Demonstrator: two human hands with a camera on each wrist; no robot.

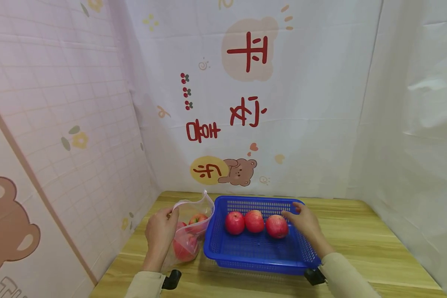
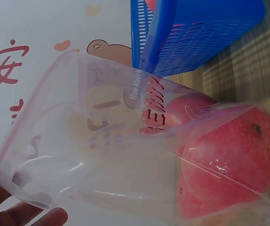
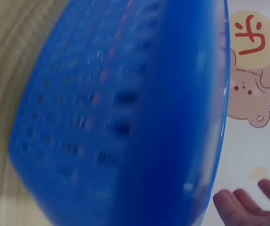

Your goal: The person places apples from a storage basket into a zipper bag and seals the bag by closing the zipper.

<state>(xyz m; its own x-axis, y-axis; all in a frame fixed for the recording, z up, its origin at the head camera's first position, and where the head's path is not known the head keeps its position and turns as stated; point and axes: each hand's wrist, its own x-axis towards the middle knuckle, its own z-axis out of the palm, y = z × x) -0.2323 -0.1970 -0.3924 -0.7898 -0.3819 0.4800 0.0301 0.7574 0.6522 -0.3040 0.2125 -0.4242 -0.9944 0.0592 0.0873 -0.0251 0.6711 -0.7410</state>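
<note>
At the left, my left hand (image 1: 162, 230) pinches the rim of a clear plastic zip bag (image 2: 121, 155) with pinkish edging. Several red apples (image 2: 229, 160) lie in the bottom of the bag, and its mouth gapes. Beside the bag stands a blue plastic basket (image 1: 257, 258) with slotted walls. Three red apples sit in a row inside it: one on the left (image 1: 234, 222), one in the middle (image 1: 254, 221) and one on the right (image 1: 277, 226). Over the basket's right side hangs my right hand (image 1: 304, 220), fingers loosely bent, holding nothing, close to the rightmost apple.
A wood-grain table (image 1: 368, 248) carries the basket and bag. Behind it hangs a white printed cloth (image 1: 313, 124) with red characters and a bear, and further cloth walls the left and right sides. Black wrist straps (image 1: 172, 279) sit at both sleeves.
</note>
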